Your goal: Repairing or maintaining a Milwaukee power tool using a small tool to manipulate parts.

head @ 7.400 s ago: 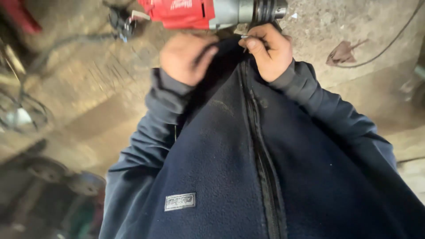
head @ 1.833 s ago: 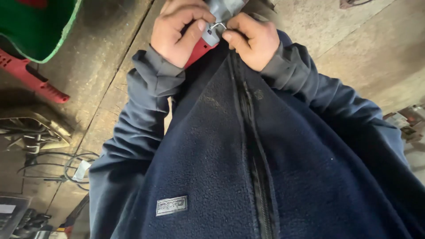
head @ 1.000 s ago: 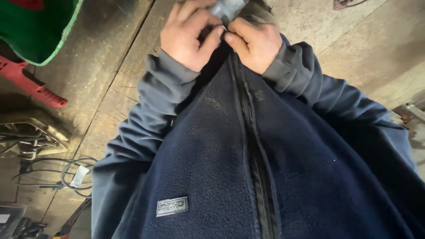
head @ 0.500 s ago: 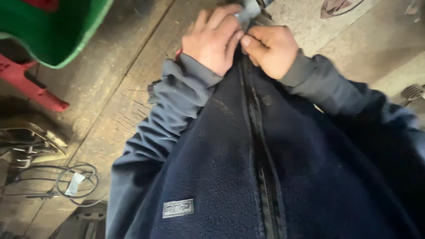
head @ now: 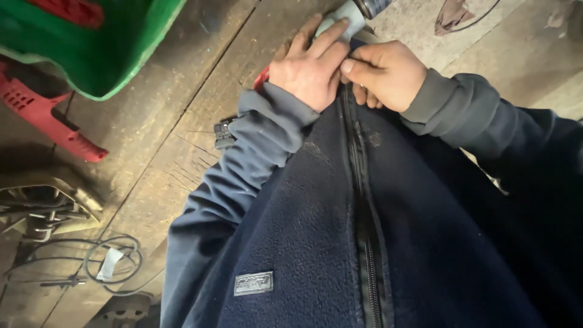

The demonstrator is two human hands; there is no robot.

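Worktop (head: 182, 140): worn, scratched wooden planks with a seam running diagonally. Lying on it: green plastic tub (head: 115, 42) at upper left; red tool handle (head: 51, 121) just below the tub; coiled dark cable with a white tag (head: 109, 264) at lower left; crumpled brown rag (head: 452, 13) at top right.
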